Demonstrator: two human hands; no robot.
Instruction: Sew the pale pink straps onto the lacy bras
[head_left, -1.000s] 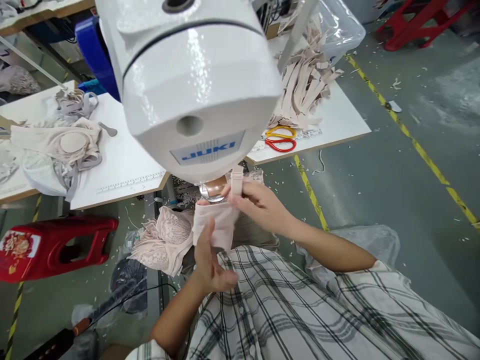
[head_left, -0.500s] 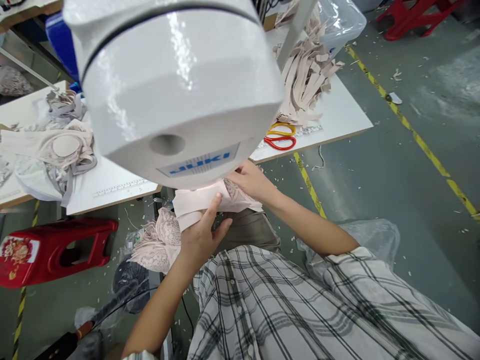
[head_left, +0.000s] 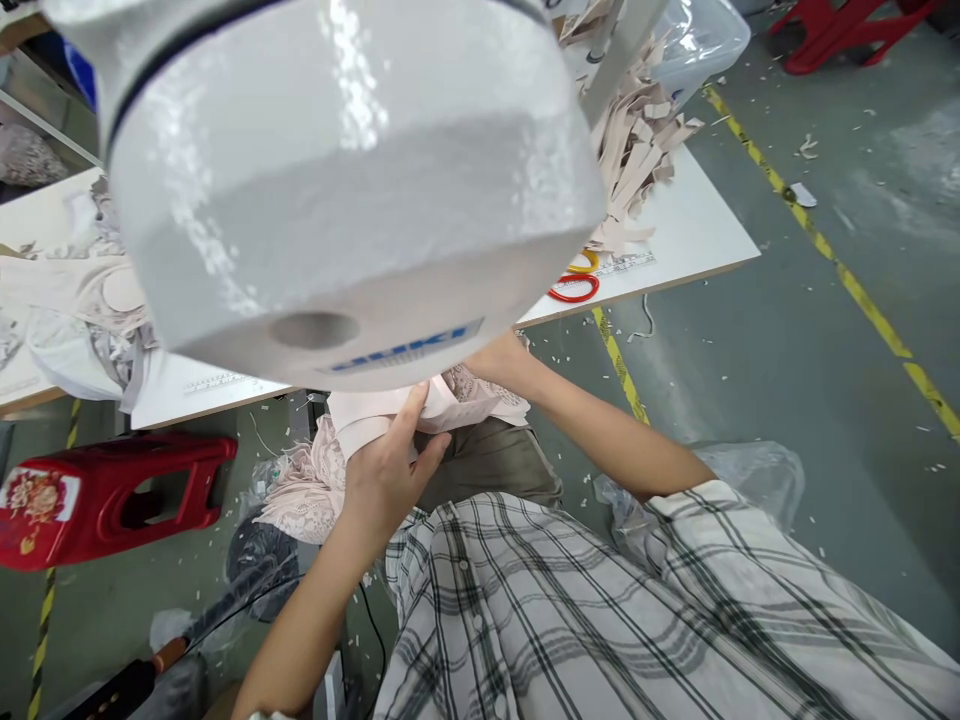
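Note:
A pale pink lace bra (head_left: 480, 402) lies under the head of a white sewing machine (head_left: 352, 200), and its far part is hidden by that head. My left hand (head_left: 384, 470) grips the bra's left part, index finger stretched along the cloth and thumb apart from it on the near side. At the lace on the right, my right hand (head_left: 501, 362) holds the bra; its fingertips are out of sight behind the machine head. A bunch of similar pink lace pieces (head_left: 307, 485) hangs at lower left, beside my left wrist.
Red and yellow handled scissors (head_left: 576, 288) lie on the white table (head_left: 705, 220), near a pile of beige strips (head_left: 634, 150) and a clear plastic bin (head_left: 697, 45). More bra pieces (head_left: 82, 300) lie at left. A red stool (head_left: 112, 495) stands on the floor.
The machine head looks larger and lower as my view has shifted. My left hand has moved slightly left with the bra's edge. A fold of the cloth near the lace has lifted.

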